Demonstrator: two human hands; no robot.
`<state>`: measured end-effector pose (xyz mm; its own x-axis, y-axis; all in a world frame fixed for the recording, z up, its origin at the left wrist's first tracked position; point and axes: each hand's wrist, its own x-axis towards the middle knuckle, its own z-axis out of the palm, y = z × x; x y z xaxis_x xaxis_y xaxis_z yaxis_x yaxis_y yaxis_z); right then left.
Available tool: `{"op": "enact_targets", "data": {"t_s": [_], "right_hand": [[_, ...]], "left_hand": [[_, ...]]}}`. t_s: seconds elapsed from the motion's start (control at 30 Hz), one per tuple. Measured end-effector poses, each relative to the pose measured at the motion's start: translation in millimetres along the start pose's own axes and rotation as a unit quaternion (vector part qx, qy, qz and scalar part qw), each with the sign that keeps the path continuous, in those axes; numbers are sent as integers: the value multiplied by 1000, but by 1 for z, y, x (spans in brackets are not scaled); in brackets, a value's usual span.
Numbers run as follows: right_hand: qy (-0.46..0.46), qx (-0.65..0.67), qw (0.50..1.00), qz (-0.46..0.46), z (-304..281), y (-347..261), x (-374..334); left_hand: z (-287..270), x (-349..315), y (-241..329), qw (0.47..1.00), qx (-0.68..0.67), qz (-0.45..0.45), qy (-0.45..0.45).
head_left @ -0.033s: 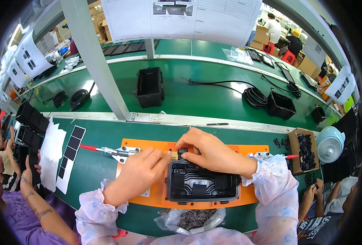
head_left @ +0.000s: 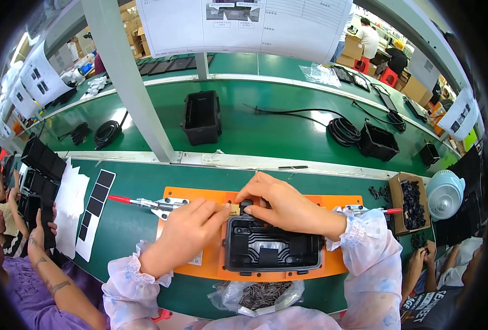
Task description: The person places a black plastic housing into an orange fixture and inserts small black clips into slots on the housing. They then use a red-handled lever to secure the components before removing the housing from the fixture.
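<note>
A black rectangular box (head_left: 301,268) lies open side up on an orange fixture plate (head_left: 343,264), with ribs and dark pads inside. At its far left edge, my left hand (head_left: 191,231) pinches a small brass-coloured piece (head_left: 235,209) between thumb and forefinger. My right hand (head_left: 288,206) arches over the box's far rim, its thumb and forefinger closed round a small black clip-like part (head_left: 246,205). The thumb rests close to the rim, and the lower part of the clip is hidden. Toggle clamps with red handles flank the plate, the left clamp (head_left: 164,207) beside my left hand.
Nearest me lies a plastic bag of metal pins or screws (head_left: 263,295). At right stand a carton of small black parts (head_left: 413,206) and a pale blue fan (head_left: 445,194). Black boxes (head_left: 201,116) and coiled cables (head_left: 343,131) occupy the far bench. Co-workers sit both sides.
My left hand has shifted very slightly at the brass-coloured piece. The right hand and the box look the same.
</note>
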<state>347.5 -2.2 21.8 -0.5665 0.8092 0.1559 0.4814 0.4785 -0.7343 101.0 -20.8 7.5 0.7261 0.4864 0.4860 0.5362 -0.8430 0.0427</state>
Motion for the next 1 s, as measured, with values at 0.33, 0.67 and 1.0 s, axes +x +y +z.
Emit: {"op": "enact_targets", "data": {"t_s": [0.33, 0.67, 1.0], "right_hand": [[50, -337, 918, -203, 14, -4, -37], [74, -221, 962, -140, 14, 0, -41], [82, -177, 972, -128, -26, 16, -38]], "left_hand": [[-2, -3, 2, 999, 21, 25, -16], [-22, 30, -34, 989, -45, -88, 113], [-6, 64, 20, 937, -333, -109, -12]]}}
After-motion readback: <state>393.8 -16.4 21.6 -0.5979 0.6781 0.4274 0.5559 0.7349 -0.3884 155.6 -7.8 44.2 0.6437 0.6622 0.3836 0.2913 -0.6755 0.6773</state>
